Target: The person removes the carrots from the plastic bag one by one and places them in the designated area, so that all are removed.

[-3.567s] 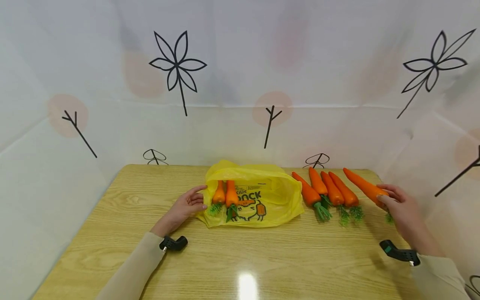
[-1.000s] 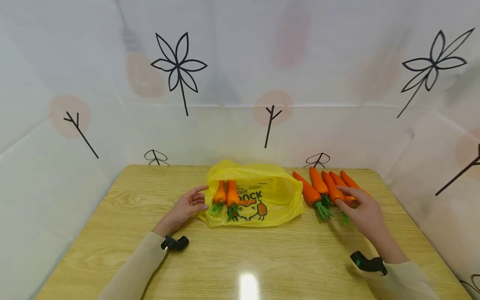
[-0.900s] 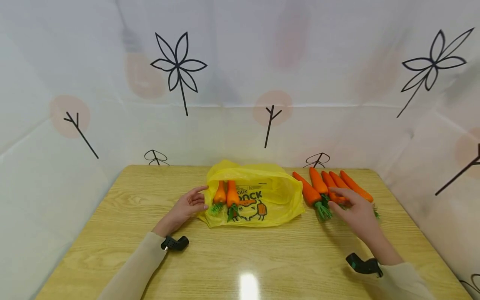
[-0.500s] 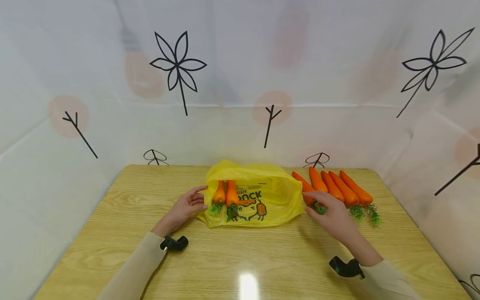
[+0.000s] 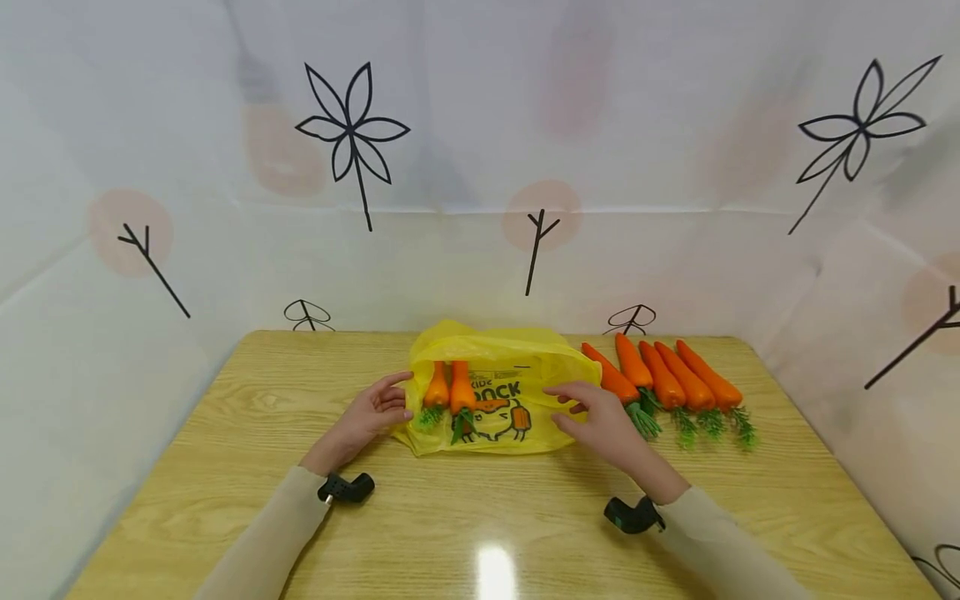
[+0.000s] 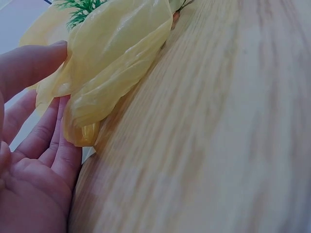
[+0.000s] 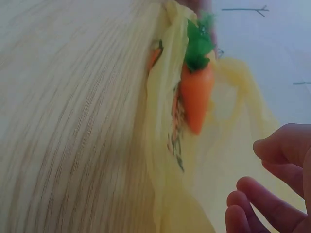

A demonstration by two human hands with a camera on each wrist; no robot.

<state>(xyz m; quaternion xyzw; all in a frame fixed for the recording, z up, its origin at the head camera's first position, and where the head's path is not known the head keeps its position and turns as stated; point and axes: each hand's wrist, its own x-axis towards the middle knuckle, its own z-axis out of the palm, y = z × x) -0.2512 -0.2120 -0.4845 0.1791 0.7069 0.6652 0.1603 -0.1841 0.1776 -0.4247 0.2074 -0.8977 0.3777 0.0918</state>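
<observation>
A yellow plastic bag point(image 5: 555, 429) with a printed cartoon and lettering lies in the middle of the table, its mouth facing the person. Inside it on the left are two orange carrots point(image 5: 462, 390) with green tops. My left hand point(image 5: 372, 414) touches the left edge of the mouth; in the left wrist view its thumb and fairly straight fingers point(image 6: 41, 133) lie apart against the plastic. Over the right part of the mouth hovers my right hand point(image 5: 600, 423), thumb and fingers spread with nothing between them. The right wrist view shows one carrot point(image 7: 197, 97) well beyond those fingertips.
Several more carrots point(image 5: 693, 383) lie side by side right of the bag, tips toward the back wall. The wooden table point(image 5: 420, 533) ends at a pale printed cloth point(image 5: 465, 275) behind and at the sides. Each wrist wears a small black camera point(image 5: 633, 515).
The right hand earlier held a carrot at the far right; that carrot now lies at the row's right end. The hand has swept left across the carrots to the bag. The left hand stays put.
</observation>
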